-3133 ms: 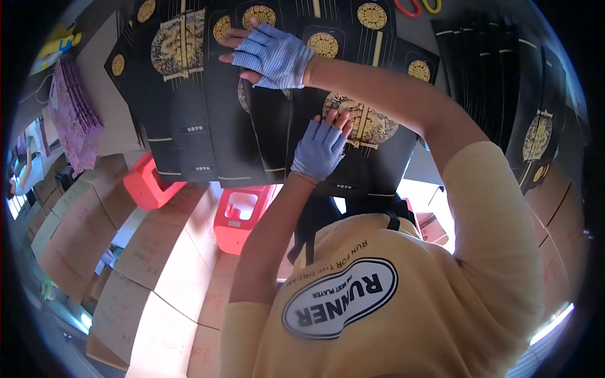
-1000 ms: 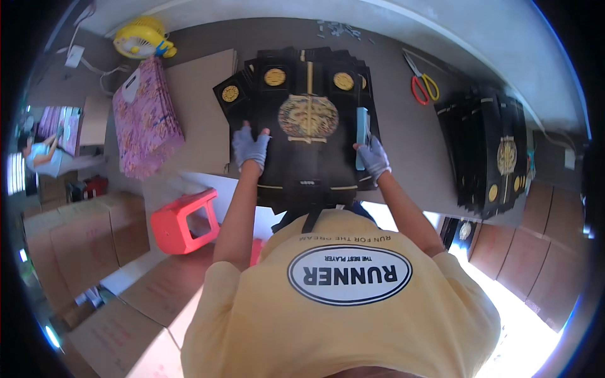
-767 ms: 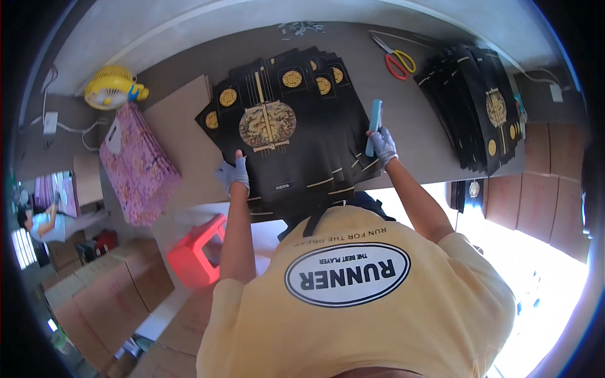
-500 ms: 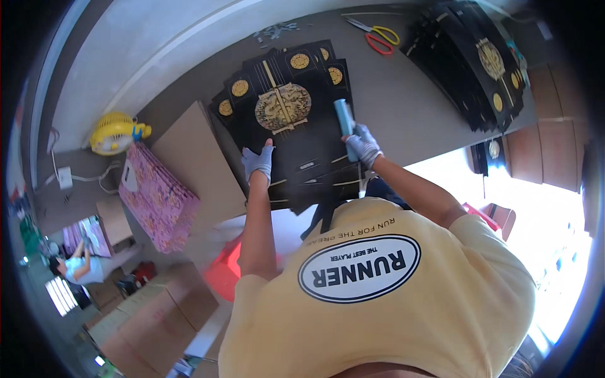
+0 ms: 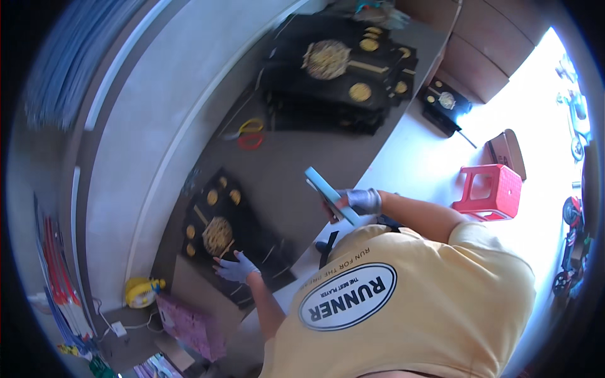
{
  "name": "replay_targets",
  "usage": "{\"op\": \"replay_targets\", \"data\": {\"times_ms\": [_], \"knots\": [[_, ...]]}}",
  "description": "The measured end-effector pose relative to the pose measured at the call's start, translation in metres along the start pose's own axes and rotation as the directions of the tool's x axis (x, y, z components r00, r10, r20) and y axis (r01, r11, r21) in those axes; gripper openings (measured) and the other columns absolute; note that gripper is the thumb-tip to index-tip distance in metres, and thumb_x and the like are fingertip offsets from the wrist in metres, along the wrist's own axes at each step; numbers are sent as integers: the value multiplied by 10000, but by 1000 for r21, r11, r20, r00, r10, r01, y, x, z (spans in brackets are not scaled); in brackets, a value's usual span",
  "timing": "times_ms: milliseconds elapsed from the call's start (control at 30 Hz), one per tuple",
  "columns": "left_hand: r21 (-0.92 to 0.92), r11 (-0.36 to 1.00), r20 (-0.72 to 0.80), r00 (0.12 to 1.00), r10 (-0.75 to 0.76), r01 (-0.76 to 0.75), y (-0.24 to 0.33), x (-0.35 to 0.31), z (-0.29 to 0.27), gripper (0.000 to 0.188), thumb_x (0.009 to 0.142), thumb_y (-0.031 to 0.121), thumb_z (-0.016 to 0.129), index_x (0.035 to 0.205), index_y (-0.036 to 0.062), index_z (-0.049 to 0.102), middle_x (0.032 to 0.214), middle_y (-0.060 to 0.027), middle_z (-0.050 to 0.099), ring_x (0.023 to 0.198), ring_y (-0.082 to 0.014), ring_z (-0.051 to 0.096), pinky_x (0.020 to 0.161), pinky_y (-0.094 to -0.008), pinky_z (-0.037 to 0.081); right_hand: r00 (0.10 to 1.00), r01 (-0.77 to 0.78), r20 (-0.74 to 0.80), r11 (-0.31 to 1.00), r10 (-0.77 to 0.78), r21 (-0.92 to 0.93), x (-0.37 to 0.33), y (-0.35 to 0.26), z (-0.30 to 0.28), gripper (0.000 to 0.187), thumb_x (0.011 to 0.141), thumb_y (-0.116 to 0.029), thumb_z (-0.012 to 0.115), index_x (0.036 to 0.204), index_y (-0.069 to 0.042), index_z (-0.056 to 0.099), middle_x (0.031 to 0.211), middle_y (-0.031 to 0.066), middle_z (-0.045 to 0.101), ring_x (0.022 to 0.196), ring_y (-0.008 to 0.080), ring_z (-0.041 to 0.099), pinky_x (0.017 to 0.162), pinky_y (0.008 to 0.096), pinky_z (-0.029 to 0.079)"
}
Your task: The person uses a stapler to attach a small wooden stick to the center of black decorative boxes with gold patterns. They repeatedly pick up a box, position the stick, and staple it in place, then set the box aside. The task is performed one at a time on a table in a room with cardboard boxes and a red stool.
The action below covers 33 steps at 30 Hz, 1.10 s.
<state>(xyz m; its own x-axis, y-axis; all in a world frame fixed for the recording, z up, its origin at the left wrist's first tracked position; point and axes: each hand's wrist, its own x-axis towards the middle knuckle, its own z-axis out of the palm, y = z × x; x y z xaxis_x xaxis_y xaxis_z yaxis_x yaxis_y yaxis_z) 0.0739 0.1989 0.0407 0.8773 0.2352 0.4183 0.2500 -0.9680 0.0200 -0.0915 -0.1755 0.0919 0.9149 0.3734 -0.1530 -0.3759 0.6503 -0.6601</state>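
Observation:
My left hand (image 5: 236, 268), in a pale grey fingerless glove, rests with spread fingers on a stack of black printed pieces (image 5: 252, 242). These pieces carry gold round motifs and a large gold medallion. In my right hand (image 5: 362, 201), gloved the same way, is a long light-blue bar-shaped tool (image 5: 324, 188); its exact kind is not clear. The tool is held above the table edge, apart from the stack. Scissors (image 5: 250, 133) with red and yellow handles lie on the table between this stack and a larger black stack (image 5: 334, 88).
The grey table (image 5: 302, 148) runs along a white wall. A yellow fan (image 5: 142, 292) and a pink patterned stack of bags (image 5: 189, 324) are at lower left. To the right stand a red stool (image 5: 495, 192), a carton (image 5: 507, 154) and more black pieces (image 5: 446, 104). Brown cartons (image 5: 485, 47) are beyond.
The view has turned to the right. My left hand has stayed at the near stack, while the right hand with the light-blue tool has moved away from it.

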Motion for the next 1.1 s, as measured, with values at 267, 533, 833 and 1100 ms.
{"op": "replay_targets", "data": {"times_ms": [267,533,833,1100], "knots": [[-713,89,-401,509,762,-696,414,-88,-144,478,855,297,539,1276,96,438,1357,-172,369,1272,-378,295,1034,-466,258,996,94,-34,949,-88,302,-194,-66,-15,696,624,-225,727,1208,-77,378,1011,58,492,1002,194,484,875,342,414],[-232,723,95,724,683,-651,621,-97,-99,692,840,637,292,1390,217,258,1419,-224,207,1312,-423,171,1057,-519,132,857,-51,-505,956,-107,-289,-268,-96,-21,396,729,-221,726,1022,-68,509,902,7,495,845,117,468,766,287,392],[-177,425,-72,442,894,-888,567,-174,-91,688,819,660,306,1378,258,292,1415,-205,229,1297,-424,193,1036,-548,166,634,423,-693,904,-342,-58,-288,-73,-110,621,667,-271,641,1181,-5,416,967,105,542,930,219,538,844,330,421],[-498,376,-31,449,893,-782,562,-174,-104,766,775,557,514,1385,159,280,1456,-213,121,1333,-428,82,1054,-561,99,374,258,-848,921,-375,-293,-240,-107,-266,218,782,-172,579,941,-37,517,681,55,529,558,157,525,527,285,455]]}}
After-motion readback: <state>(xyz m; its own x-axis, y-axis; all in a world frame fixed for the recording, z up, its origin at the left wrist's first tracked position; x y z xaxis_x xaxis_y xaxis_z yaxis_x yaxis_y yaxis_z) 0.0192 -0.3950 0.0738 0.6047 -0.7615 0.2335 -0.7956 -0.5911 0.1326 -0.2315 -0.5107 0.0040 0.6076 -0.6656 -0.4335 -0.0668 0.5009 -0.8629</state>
